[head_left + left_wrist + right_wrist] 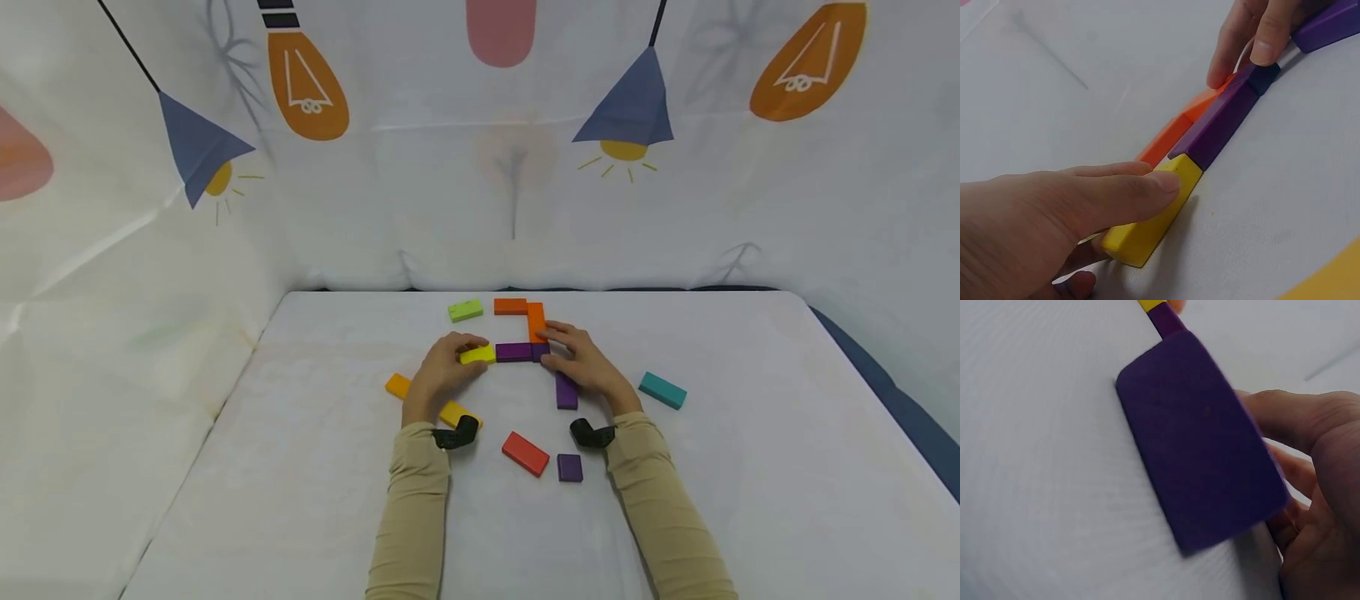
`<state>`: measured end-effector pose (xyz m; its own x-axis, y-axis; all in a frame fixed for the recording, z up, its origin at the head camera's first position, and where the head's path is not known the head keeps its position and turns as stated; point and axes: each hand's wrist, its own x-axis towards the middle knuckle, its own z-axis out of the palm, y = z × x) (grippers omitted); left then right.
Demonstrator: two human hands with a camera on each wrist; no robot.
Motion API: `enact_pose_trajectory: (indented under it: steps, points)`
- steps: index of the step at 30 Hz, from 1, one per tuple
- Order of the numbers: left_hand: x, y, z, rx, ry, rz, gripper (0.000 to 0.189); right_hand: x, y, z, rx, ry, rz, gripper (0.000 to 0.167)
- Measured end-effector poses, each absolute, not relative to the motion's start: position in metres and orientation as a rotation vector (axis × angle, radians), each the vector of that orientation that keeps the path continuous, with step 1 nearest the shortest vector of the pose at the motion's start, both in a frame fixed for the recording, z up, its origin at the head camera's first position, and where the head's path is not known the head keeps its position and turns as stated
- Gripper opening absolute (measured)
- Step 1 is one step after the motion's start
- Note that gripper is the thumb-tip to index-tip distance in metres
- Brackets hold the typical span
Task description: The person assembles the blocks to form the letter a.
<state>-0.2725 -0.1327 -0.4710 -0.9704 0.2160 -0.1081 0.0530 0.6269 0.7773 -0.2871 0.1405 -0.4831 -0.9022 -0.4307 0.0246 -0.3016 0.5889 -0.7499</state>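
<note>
My left hand (pixel 444 371) pinches a yellow block (pixel 1157 219) between thumb and fingers. The yellow block's end meets a long purple block (pixel 513 352), which runs on to a small dark purple block (pixel 1264 78). My right hand (pixel 588 362) has its thumb on that small block and its fingers against the upright orange block (pixel 536 322) behind it. Another orange block (pixel 510 307) joins at the far end, forming a corner. Under the right hand lies a separate purple block (pixel 1200 444), large in the right wrist view and partly covered in the head view.
A lime green block (pixel 465 310) lies behind the left hand. Yellow-orange blocks (pixel 459 414) lie by the left wrist, one partly hidden. Nearer are a red block (pixel 525 454) and a short purple block (pixel 570 468). A teal block (pixel 663 390) sits to the right on the white table (pixel 750 500).
</note>
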Motion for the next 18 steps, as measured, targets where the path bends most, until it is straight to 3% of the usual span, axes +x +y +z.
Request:
enact_pose_trajectory:
  steps: [18]
  points:
    - [-0.279, -0.083, -0.478, 0.478, 2.856, 0.986, 0.037, -0.289, 0.143, -0.483, -0.576, 2.647, -1.185, 0.049]
